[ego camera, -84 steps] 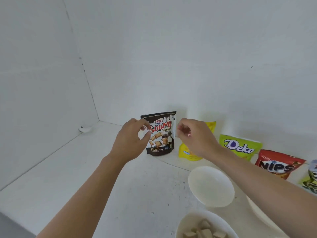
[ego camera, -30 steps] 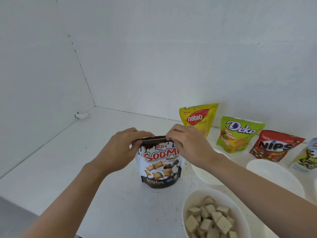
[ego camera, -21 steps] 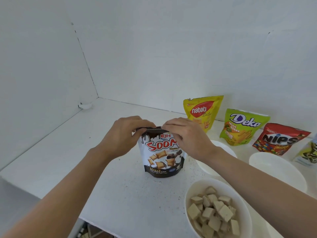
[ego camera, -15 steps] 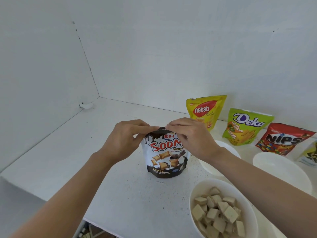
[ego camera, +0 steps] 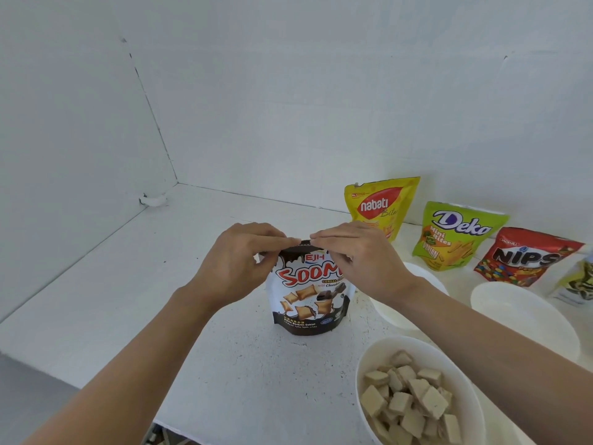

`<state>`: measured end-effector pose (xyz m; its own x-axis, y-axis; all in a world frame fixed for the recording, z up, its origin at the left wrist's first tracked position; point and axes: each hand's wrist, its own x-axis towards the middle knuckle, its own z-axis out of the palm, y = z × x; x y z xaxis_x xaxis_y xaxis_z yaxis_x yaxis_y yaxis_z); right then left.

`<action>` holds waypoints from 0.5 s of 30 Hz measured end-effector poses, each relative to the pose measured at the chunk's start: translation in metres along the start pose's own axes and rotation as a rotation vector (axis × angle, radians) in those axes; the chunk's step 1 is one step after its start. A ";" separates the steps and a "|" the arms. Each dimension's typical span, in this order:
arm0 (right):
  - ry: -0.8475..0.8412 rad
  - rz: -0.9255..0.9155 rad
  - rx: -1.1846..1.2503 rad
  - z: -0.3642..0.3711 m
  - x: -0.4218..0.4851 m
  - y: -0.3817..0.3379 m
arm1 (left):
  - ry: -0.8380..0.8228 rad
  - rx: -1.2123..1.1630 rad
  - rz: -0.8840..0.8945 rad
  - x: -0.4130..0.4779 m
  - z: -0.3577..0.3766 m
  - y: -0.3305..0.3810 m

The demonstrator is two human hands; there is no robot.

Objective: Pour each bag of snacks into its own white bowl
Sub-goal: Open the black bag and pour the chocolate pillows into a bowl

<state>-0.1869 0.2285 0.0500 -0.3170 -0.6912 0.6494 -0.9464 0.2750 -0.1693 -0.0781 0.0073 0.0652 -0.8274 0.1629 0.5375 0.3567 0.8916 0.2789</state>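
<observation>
Between fingers (ego camera: 276, 241), top of Soomi bag (ego camera: 308, 298).

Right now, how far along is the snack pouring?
Done: one bowl holds wafer pieces. In hand: left hand and right hand pinch the top edge of the standing Soom bag; not visibly open. Remaining: nabati bag, Deka bag, Nips bag, a cut-off bag; two empty bowls.

Bare left hand (ego camera: 237, 261), bare right hand (ego camera: 362, 261), unsleeved forearms (ego camera: 134, 364)
</observation>
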 end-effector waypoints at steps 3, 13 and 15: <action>0.009 0.020 0.010 0.001 0.002 0.000 | 0.006 0.007 0.007 0.000 0.000 0.002; -0.100 0.140 0.068 0.002 0.014 -0.003 | -0.007 -0.117 -0.095 0.012 0.001 0.002; -0.120 0.175 0.103 0.003 0.016 -0.001 | -0.033 -0.187 -0.165 0.015 -0.002 0.005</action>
<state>-0.1909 0.2147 0.0583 -0.4757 -0.7156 0.5115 -0.8759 0.3321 -0.3500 -0.0882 0.0132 0.0763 -0.8938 0.0382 0.4469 0.2873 0.8139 0.5050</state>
